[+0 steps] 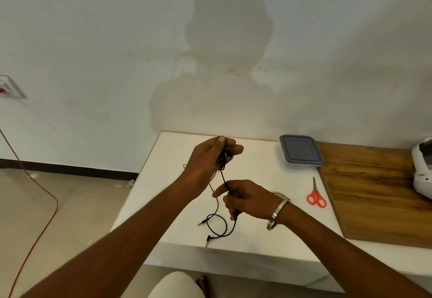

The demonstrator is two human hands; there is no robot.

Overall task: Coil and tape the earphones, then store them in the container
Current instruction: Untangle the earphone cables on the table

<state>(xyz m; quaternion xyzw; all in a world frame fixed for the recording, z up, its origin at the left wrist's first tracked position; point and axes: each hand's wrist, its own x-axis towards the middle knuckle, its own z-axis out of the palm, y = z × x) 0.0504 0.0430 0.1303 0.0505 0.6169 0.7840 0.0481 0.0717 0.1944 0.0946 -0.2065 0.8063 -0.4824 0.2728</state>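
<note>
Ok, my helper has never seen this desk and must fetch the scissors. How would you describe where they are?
Start at the white table against the wall and find the wooden board on its right side. The scissors lie flat just left of that board, nearer than the lidded container. Their bright orange handles are the only strong colour on the table.

Prob. a plain room/workspace: bare wall, white table, wall socket, wood board.
</note>
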